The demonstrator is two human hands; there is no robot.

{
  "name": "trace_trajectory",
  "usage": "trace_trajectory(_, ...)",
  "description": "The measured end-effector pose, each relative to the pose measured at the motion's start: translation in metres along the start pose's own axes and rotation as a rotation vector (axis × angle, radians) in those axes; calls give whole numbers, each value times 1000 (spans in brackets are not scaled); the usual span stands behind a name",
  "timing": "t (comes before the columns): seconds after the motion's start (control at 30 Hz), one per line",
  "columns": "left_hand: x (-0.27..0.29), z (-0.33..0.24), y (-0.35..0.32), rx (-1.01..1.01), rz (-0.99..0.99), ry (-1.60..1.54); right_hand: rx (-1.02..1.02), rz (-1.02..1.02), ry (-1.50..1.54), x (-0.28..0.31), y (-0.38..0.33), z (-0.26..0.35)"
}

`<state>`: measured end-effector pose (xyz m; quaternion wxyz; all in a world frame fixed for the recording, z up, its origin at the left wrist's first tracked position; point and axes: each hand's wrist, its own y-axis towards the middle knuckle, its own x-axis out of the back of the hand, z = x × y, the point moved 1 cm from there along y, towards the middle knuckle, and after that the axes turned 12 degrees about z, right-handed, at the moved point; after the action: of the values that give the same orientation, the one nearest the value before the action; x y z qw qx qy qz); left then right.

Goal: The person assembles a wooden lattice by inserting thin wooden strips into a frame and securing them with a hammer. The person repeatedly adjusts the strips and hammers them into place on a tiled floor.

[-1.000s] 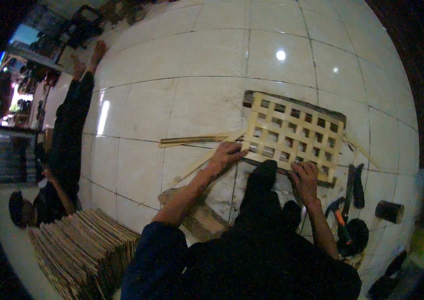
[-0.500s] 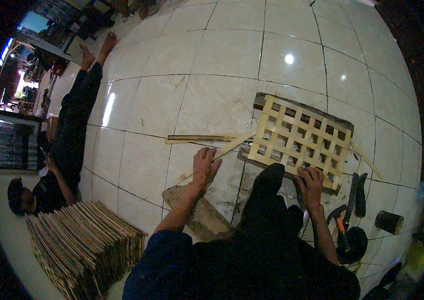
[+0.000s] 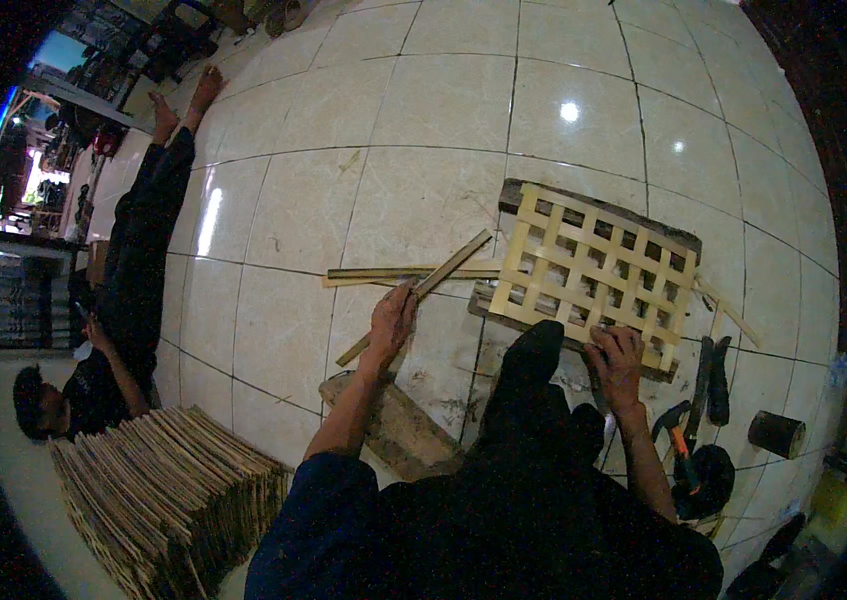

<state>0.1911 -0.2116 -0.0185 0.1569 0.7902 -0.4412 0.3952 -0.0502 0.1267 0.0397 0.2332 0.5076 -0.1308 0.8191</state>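
A thin bamboo strip (image 3: 462, 254) is pinched in my left hand (image 3: 394, 318), slanting from lower left to upper right, its upper end close to the woven panel. My right hand (image 3: 619, 362) is bent over the near edge of the woven bamboo panel (image 3: 596, 262), an open lattice of pale strips. The panel lies on dark wooden boards (image 3: 679, 240). My dark-clad foot (image 3: 536, 350) presses at its near edge. More strips (image 3: 374, 274) lie on the floor left of the panel, and a loose strip end (image 3: 736, 318) sticks out at its right.
A wooden block (image 3: 404, 430) lies below my left forearm. At right are dark-handled tools (image 3: 712, 385), an orange-and-black tool (image 3: 682, 445) and a dark cylinder (image 3: 777, 434). A big stack of slats (image 3: 169, 490) stands at lower left; beyond it another person (image 3: 129, 290) sits, legs stretched out.
My left hand has drawn the strip away from the panel and tilted it more upright; its upper end is now free. My right hand and the panel hardly differ.
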Motion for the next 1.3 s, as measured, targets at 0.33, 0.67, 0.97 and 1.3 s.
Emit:
trace_trajectory(0.33,15,-7,-5,77,-18,40,13,-10,-15,-4,-2,-6)
trace_trajectory(0.67,19,-40,-3,-82,-108,115,-16,39,-18,0,3,0)
trace_trajectory(0.97,19,20,-9,-30,-255,277,23,9,1,2,2,1)
trace_trajectory(1.3,63,43,27,-32,-83,493,15,-16,-5,-1,0,-1)
